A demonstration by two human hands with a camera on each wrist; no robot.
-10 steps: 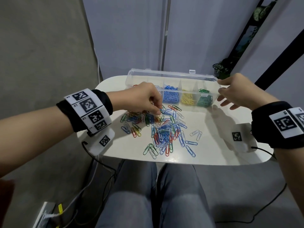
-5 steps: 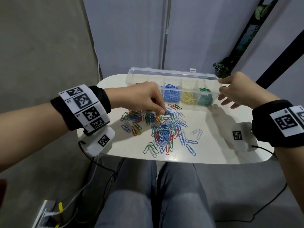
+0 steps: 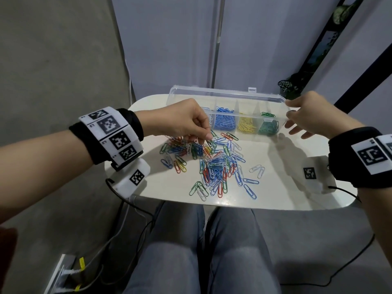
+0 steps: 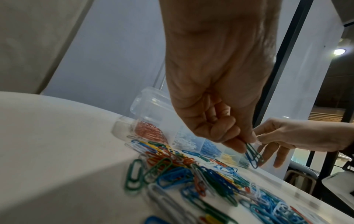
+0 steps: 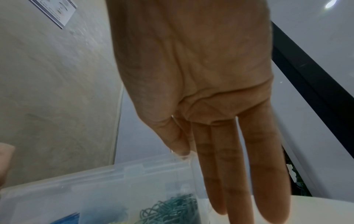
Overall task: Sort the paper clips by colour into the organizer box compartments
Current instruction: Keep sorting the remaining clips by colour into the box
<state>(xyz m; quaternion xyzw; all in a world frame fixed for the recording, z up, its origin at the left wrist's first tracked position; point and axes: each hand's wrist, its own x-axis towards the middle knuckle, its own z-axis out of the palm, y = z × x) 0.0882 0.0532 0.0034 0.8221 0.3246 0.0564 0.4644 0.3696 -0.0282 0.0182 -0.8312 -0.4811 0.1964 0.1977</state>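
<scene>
Your left-hand fingertips (image 4: 241,149) pinch two thin wire paper clips (image 4: 253,156), one green and one blue, lifted just above the loose multicoloured pile of paper clips (image 3: 212,164) on the white rounded table (image 3: 275,187). The pinched clips hang with their long axes sloping downward, free ends toward the clear plastic organizer box (image 3: 224,102) at the table's far edge. Your left hand (image 3: 184,122) is otherwise curled; in the head view it covers the pinched clips and the box's leftmost compartments. Your right hand (image 3: 307,112) pinches the right end of the box's raised clear lid between thumb and forefinger, the remaining fingers (image 5: 264,166) straight. Blue, yellow and green clips fill the right-hand compartments; the left wrist view shows red and white ones, blurred. The nearest clips there are smeared.
</scene>
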